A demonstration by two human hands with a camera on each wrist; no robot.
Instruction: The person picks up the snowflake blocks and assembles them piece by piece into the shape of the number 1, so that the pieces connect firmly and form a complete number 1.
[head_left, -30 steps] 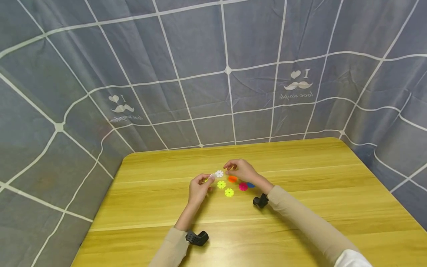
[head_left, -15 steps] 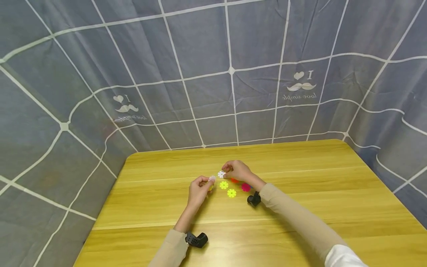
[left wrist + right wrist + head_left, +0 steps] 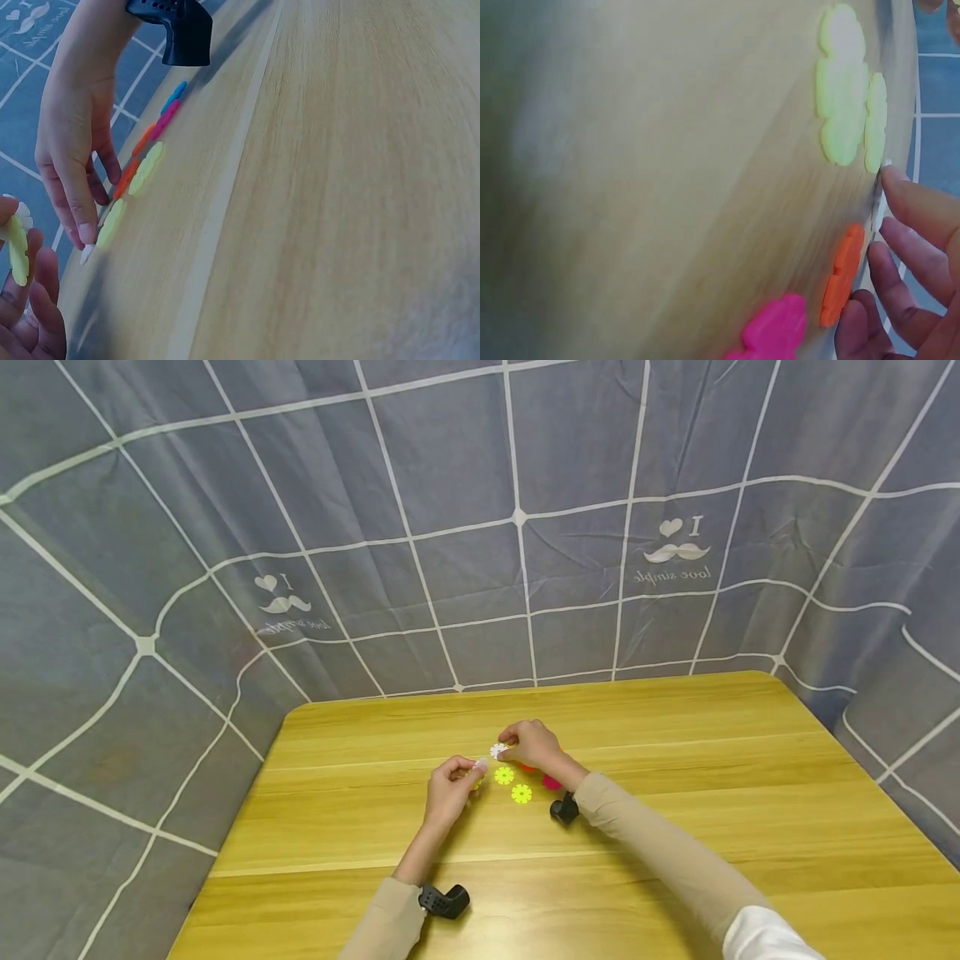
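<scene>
Hanging from nine o'clock through twelve to three, a grey curtain (image 3: 465, 572) encloses the wooden table (image 3: 315, 810), which spreads toward six. Two beige sleeves reach in, the left sleeve (image 3: 386, 918) from about seven o'clock and the right sleeve (image 3: 652, 839) from between four and five.

We find the main change at the right hand (image 3: 536, 745). A second ago the head view had it apart from the nearest white disc, with orange showing plainly beside it; now its fingers pinch that white disc (image 3: 880, 206), and the hand covers more of the orange. We judge that the reach is over and the picking-up has begun, though we cannot tell whether the disc has left the tabletop. The left hand (image 3: 448, 793), at about eight o'clock from it, has hardly moved: it grips a second white disc (image 3: 482, 765) against a yellow disc (image 3: 19, 251), and we cannot tell whether those two are joined.

Nothing is boxed or trayed; the loose discs lie straight on the wood. Reading outward from the pinched disc in the head view, we have two loose yellow discs (image 3: 522, 793) between five and six, then the orange discs (image 3: 126, 178) near four, partly hidden, and the magenta disc (image 3: 552, 782) beyond them. The blue disc (image 3: 173, 96) shows only in the left wrist view, just past the magenta.
</scene>
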